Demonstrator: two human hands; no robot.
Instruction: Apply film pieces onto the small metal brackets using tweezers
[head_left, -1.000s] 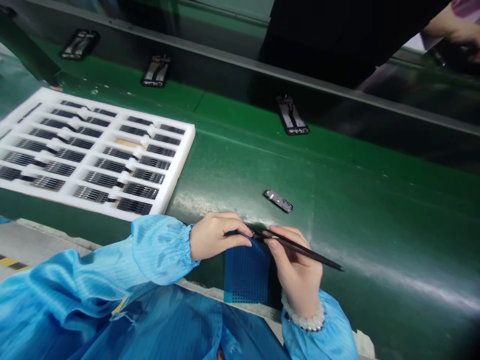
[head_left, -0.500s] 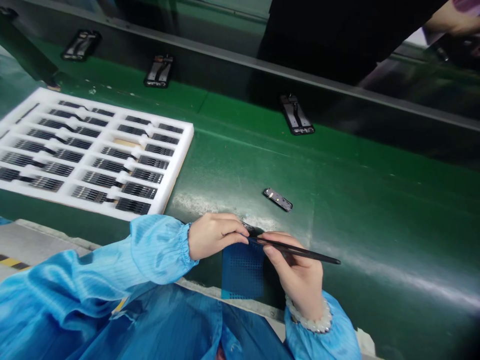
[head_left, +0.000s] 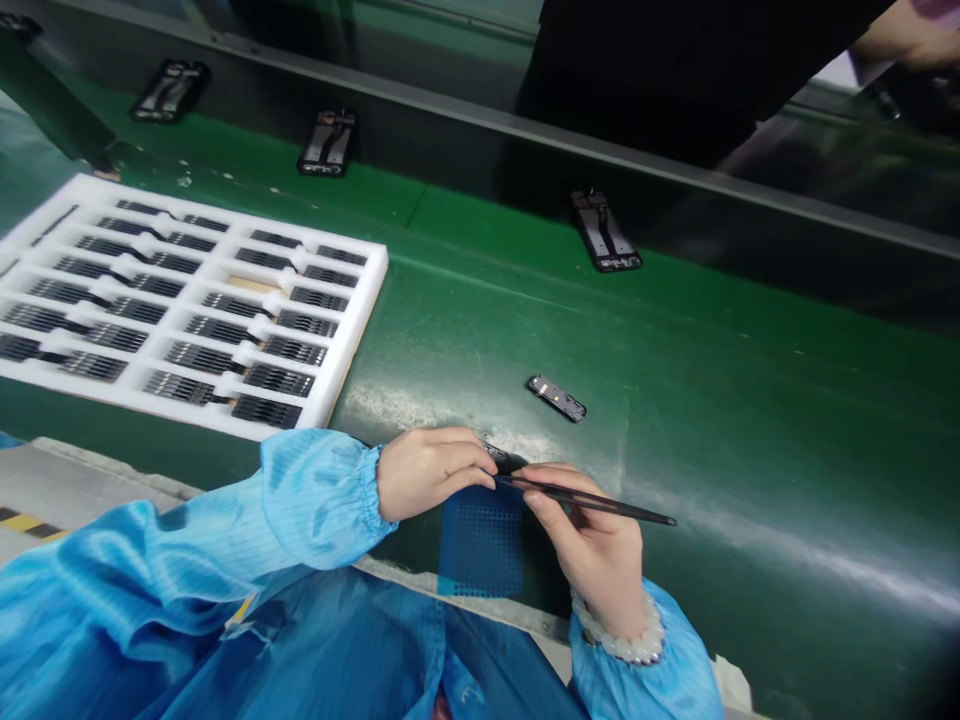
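My right hand (head_left: 596,545) pinches a pair of black tweezers (head_left: 600,503), whose tips point left toward my left hand. The fingers of my left hand (head_left: 435,470) are closed at a small dark part (head_left: 496,456), partly hidden behind the fingers. Below both hands lies a blue perforated mat (head_left: 484,545) at the bench's near edge. A small dark module (head_left: 556,398) rests on the green bench just beyond my hands.
A white foam tray (head_left: 345,365) with several dark flex parts fills the left. Several phone screen assemblies, such as the right one (head_left: 606,232), lie on the green strip (head_left: 457,215) at the back. Another person's hand (head_left: 904,38) shows at top right.
The screen assemblies at the back have shifted slightly to the right. The tweezers and my right hand have moved a little left; my left hand is almost unchanged.
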